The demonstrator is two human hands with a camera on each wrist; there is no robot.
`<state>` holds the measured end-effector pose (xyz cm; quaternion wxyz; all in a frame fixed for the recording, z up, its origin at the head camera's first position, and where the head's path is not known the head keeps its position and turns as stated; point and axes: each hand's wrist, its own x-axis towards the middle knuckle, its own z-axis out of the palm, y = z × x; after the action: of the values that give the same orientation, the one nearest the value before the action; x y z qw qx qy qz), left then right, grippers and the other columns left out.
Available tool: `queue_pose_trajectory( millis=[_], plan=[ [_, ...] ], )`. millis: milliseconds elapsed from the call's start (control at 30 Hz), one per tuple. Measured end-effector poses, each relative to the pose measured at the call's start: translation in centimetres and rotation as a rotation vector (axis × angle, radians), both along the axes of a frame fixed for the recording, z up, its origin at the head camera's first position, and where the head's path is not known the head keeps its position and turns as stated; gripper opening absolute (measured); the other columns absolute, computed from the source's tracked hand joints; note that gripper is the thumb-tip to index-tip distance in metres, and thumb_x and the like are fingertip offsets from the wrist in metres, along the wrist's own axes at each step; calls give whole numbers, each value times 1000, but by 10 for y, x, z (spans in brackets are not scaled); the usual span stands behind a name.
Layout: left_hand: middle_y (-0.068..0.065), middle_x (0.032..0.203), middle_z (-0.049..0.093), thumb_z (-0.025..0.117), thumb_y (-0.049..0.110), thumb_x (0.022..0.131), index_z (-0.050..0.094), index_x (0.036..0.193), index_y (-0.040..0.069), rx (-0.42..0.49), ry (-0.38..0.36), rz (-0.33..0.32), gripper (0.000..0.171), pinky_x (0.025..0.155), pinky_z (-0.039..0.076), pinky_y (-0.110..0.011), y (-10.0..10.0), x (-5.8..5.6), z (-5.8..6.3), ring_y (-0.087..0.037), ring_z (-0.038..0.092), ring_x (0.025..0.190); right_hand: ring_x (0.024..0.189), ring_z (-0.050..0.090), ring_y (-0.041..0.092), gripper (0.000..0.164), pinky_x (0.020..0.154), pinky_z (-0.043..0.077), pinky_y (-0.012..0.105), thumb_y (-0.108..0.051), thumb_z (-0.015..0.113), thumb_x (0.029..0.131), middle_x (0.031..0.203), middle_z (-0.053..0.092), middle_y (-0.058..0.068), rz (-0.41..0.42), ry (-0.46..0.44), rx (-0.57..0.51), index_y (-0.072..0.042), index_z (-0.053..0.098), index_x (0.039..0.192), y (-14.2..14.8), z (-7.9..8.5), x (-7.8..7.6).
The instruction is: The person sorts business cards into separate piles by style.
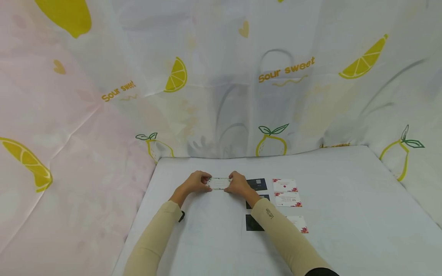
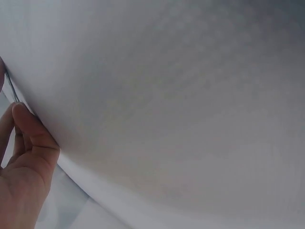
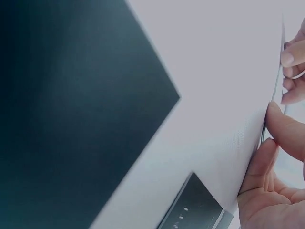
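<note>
A white card with a floral border (image 1: 219,183) lies between my two hands near the far side of the table. My left hand (image 1: 197,183) pinches its left end between thumb and fingers. At the right end, my right hand (image 1: 239,184) pinches it the same way. In the left wrist view the card shows only as a thin edge at the fingertips, close to the white surface. The right wrist view has my right hand (image 3: 267,186) low by the cloth, with the other hand's fingers beyond it. Whether the card touches the table cannot be told.
Right of the hands are a black card with a QR code (image 1: 258,184), a second dark card (image 1: 265,196) and a third black card (image 1: 253,223), partly covered by the right arm. Further right, white cards with red flowers (image 1: 284,184) form another column. A lemon-print curtain (image 1: 214,96) hangs behind the table (image 1: 345,214).
</note>
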<state>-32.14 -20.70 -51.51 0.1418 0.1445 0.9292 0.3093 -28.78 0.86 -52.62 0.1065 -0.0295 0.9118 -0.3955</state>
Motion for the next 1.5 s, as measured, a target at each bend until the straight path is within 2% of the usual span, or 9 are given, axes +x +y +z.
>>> queue_pose_trajectory(
  millis=[300, 433, 967, 1500],
  plan=[
    [-5, 95, 62, 84, 8, 77, 66, 125, -1, 13, 3, -9, 52, 74, 44, -25, -1, -3, -2, -14, 53, 84, 88, 57, 21, 55, 87, 49, 39, -18, 85, 76, 102, 64, 11, -21, -18, -10, 0, 56, 120, 1, 6, 0],
    [-4, 96, 62, 85, 10, 77, 67, 125, 2, 8, -5, 7, 52, 74, 44, -25, -2, -5, -4, -14, 53, 85, 88, 57, 21, 54, 87, 49, 39, -18, 86, 76, 102, 64, 11, -22, -23, -17, 0, 57, 119, 1, 6, -1],
    [-5, 97, 62, 87, 10, 74, 68, 122, 5, 20, -4, 18, 52, 78, 46, -28, -1, -3, -6, -14, 54, 85, 86, 56, 20, 56, 85, 49, 38, -19, 86, 75, 100, 63, 9, -29, -34, -21, -2, 55, 118, 2, 2, -3],
    [-4, 96, 61, 86, 10, 74, 68, 121, 3, 24, -22, 40, 50, 78, 45, -27, -1, 0, -7, -14, 53, 86, 87, 53, 20, 54, 85, 47, 37, -19, 86, 75, 100, 60, 8, -42, -55, -32, -2, 56, 117, 2, -2, -1]
  ],
)
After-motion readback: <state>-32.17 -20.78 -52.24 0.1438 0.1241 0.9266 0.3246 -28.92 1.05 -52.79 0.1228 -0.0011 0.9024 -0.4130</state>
